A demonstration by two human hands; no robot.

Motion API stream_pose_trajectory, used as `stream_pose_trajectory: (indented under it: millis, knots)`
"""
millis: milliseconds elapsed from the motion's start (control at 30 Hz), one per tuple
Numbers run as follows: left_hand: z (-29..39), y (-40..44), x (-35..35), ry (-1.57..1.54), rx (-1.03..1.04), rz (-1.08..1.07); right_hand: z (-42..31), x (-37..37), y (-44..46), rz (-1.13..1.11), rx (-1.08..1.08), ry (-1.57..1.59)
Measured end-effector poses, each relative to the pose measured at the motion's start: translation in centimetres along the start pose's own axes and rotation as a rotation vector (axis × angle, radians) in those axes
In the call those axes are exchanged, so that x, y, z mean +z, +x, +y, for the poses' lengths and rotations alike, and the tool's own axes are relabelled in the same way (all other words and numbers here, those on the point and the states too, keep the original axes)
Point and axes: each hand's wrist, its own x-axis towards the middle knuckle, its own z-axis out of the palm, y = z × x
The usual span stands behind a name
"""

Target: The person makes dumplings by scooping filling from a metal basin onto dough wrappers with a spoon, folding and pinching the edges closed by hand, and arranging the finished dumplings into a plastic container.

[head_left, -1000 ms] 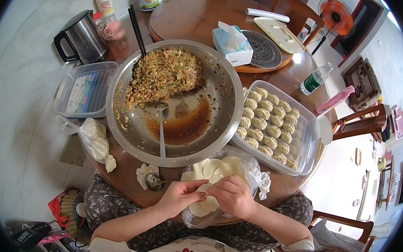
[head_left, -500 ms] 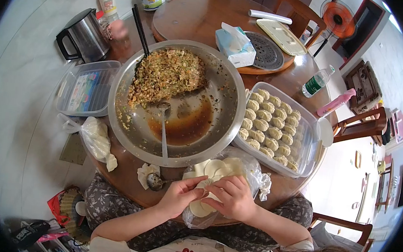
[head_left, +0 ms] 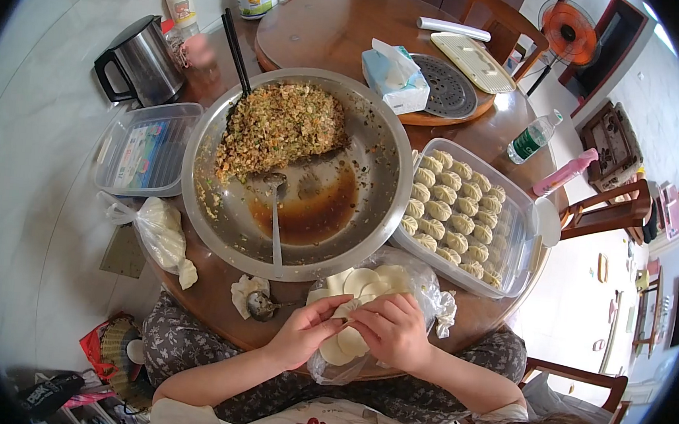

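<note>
A small dumpling [head_left: 347,308] is held between my left hand [head_left: 305,333] and my right hand [head_left: 394,332], with the fingertips of both closed on its pleated edge. Just beneath and behind them, round dough wrappers [head_left: 362,280] lie overlapped on a clear plastic bag [head_left: 422,281]. Beyond my hands stands a wide steel basin [head_left: 319,268] with chopped filling [head_left: 282,128] heaped at its far side, brown liquid and a metal spoon [head_left: 276,223]. At the right, a clear plastic box [head_left: 518,250] holds rows of pleated dumplings [head_left: 459,209].
Left of the basin are a lidded plastic box [head_left: 147,149], a steel kettle [head_left: 138,61] and a bag of dough [head_left: 164,234]. A spoon [head_left: 261,307] rests near my left hand. Farther back are a tissue box [head_left: 395,77] and a bottle [head_left: 534,137].
The fingers of my right hand have shifted slightly and drawn together at the dumpling. My left hand stays nearly in place. The view has moved a little.
</note>
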Motion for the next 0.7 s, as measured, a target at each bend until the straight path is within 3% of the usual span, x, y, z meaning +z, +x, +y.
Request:
stream_pose_trajectory:
  millis: [467,700]
  knots:
    - [-0.79,0.22,-0.65,0.170,0.103,0.013,0.23,-0.30,-0.08,0.007,-0.116,-0.070]
    - [-0.63,0.17,-0.61,0.469,0.235,0.070,0.46,0.04,-0.26,0.013,-0.075,-0.011]
